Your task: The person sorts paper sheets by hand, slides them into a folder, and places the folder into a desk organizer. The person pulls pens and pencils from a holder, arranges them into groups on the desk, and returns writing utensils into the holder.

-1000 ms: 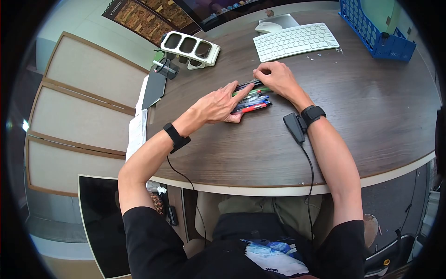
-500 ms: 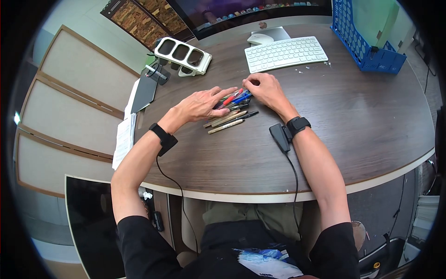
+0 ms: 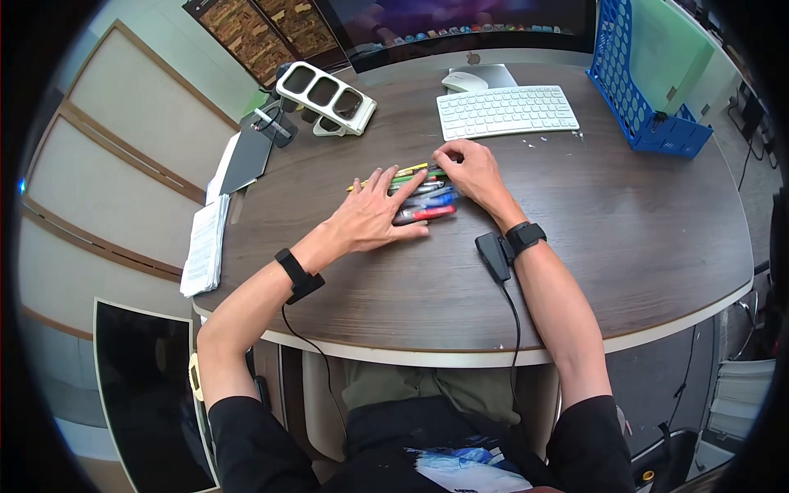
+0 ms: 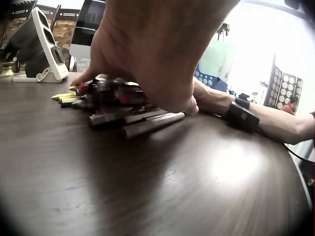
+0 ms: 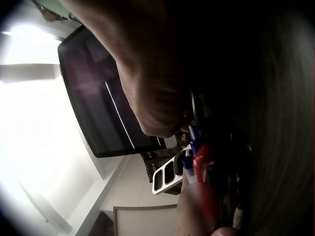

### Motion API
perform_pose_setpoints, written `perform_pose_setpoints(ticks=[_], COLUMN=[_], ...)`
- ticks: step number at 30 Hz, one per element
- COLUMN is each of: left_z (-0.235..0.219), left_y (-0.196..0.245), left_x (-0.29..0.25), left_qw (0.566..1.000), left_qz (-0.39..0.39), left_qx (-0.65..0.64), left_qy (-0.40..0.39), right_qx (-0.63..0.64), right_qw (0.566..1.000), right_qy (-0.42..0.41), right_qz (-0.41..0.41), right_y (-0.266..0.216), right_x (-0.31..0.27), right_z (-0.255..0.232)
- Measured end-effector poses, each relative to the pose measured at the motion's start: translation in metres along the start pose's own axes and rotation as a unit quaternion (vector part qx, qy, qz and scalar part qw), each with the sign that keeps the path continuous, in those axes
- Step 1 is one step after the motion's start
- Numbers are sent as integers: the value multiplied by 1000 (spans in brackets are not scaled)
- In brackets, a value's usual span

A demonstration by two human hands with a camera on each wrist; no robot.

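Observation:
A bundle of pens and markers (image 3: pixel 429 200) lies on the desk, with blue, red, green and yellow ones showing. My left hand (image 3: pixel 376 209) rests over their left part, its fingers spread and mostly straight. The right hand (image 3: pixel 472 171) is at their right ends, thumb and index finger bent together; I cannot tell whether a pen is between them. In the left wrist view, tan pencil-like sticks (image 4: pixel 152 125) lie under the left palm. A red pen cap (image 5: pixel 202 162) and a blue one (image 5: pixel 188 164) show just below the right fingertips in the right wrist view.
Beyond the hands are a white keyboard (image 3: pixel 509 113), a mouse (image 3: pixel 465 81) and a monitor (image 3: pixel 477 33). A white three-slot holder (image 3: pixel 362 120) stands at the back left, near a dark pen cup (image 3: pixel 282 131). Papers (image 3: pixel 205 246) lie at the left edge; a blue file rack (image 3: pixel 670 140) stands right.
The pens have shifted under the left hand: the tan sticks seen on the near side half a second ago are now covered, and yellow ones show at the far side. The right hand stays at the pens' right ends.

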State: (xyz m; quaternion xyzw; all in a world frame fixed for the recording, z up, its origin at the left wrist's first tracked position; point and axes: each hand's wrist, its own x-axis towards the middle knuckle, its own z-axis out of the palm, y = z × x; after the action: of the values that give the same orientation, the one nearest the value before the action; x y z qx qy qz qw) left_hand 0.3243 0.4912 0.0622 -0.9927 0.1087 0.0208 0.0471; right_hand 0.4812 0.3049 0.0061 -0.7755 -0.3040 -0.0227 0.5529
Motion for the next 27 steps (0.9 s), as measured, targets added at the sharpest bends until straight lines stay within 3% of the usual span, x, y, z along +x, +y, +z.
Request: perform_pose_setpoints(ticks=[4,9,17,27], left_z=[2,-6,-9,-18], left_y=[-3,-20,-28,-33], left_x=[-3,8,18,27], left_qw=[999,998,995,995], left_qz=[1,-18,11,33], left_qx=[38,-45,-101,-76], left_qy=[4,-38,-12,-54], right_qx=[6,-2,3,-24], right_qw=[1000,1000,1000,1000], right_qy=[-4,1,13,15], right_qz=[10,2,-2,-4], right_y=[-2,0,0,0], right_x=[-1,0,3,6], right_z=[0,1,3,4])
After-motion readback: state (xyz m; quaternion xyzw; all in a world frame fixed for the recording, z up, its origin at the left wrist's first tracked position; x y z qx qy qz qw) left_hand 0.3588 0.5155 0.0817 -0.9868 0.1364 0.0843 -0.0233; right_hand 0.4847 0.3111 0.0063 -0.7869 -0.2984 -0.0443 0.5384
